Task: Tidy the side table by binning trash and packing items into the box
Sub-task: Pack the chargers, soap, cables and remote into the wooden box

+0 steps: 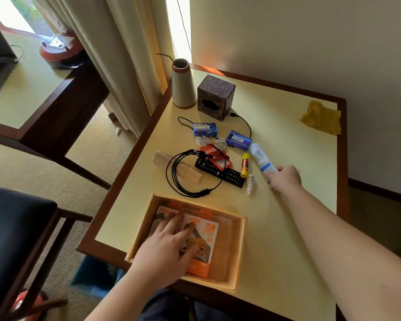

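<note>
Tube [262, 159], light, soft-walled, likely slick, gripped at its lower end by right hand [285, 179]; left hand [164, 249] flat on packets [206, 230] in box [237, 251].

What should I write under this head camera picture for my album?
Left hand presses charger packs into the wooden box while right hand grips a white tube.

— Where's the box [237, 249]?
— At the worktop's [287, 228] near edge, chargers [204, 230] inside under my left hand [164, 251].
— And the tube [262, 159]?
— Farther back, right, my right hand [285, 179] on it; remote [227, 174] and cables [183, 179] lie to its left, tissue box [215, 96] behind.
</note>
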Tool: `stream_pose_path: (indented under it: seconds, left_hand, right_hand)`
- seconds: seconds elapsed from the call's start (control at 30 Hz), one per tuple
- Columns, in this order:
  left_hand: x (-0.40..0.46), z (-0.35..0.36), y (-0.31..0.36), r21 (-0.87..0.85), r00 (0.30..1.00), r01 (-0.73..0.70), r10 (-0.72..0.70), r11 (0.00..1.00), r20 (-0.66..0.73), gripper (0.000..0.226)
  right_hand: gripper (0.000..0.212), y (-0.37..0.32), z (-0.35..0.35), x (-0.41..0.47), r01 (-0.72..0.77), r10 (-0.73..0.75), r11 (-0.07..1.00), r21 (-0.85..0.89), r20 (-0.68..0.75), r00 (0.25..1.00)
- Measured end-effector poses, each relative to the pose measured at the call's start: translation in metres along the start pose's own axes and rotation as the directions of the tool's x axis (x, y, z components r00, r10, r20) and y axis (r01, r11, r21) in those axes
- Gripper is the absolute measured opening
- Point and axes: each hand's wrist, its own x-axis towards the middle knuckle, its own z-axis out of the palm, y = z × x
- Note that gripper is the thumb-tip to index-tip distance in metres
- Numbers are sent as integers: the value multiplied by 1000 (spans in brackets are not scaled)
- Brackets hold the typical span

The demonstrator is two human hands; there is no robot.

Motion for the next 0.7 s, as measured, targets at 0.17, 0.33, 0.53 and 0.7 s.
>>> stream_pose_path:
  seconds: [0.17,0.33,0.53,0.7]
  left_hand:
    - [-1,2,-1,-13,1000,-16,16,1000,-25,62]
    - [0,3,-5,-44,999,-44,42,998,-28,60]
    - [1,2,-8,-59,998,-53,54,997,20,68]
    - [3,7,-12,-56,996,-92,93,994,1,69]
  right_hand:
    - [25,-1,-52,-62,313,-270,939,142,-261,927]
    - [13,-30,-116,-157,470,-436,871,143,-216,874]
    - [8,-62,-120,-250,302,-296,953,-9,163,941]
    - [11,-56,-56,-256,146,-68,965,-219,327,943]
